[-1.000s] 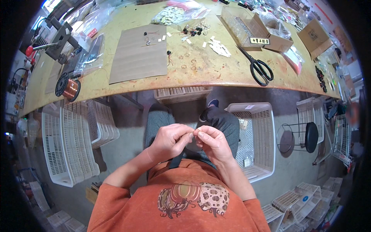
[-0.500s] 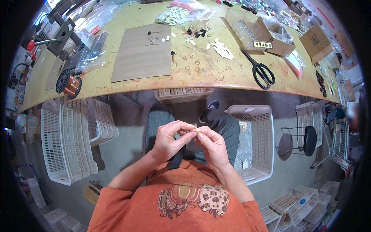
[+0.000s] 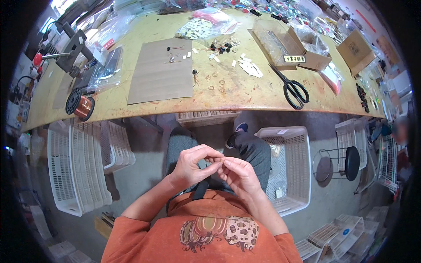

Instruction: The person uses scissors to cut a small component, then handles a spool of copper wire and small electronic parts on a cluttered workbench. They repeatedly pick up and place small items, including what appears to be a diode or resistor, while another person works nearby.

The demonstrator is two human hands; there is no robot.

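Over my lap, my left hand (image 3: pixel 195 164) and my right hand (image 3: pixel 239 173) meet at the fingertips. Thumb and forefinger are pinched together on each hand. Whatever lies between them is too small and too covered to name. On the yellow worktable (image 3: pixel 166 109) in front of me lie several thin copper wire coils (image 3: pixel 215 82), small black parts with coloured wires (image 3: pixel 223 47) and loose white tabs (image 3: pixel 250 68). A brown cardboard sheet (image 3: pixel 160 81) bears a few more of the small parts.
Black-handled scissors (image 3: pixel 296 94) lie near the table's front edge, a copper wire spool (image 3: pixel 80 106) at its left. A hand press with a red knob (image 3: pixel 66 48) stands far left. White crates (image 3: pixel 79 175) flank my legs, one at the right (image 3: pixel 302 175). A round stool (image 3: pixel 351 163) stands further right.
The whole view has tilted slightly, so table and hands sit lower in the picture. My hands stay pinched together; the right fingers have shifted a little in their grip.
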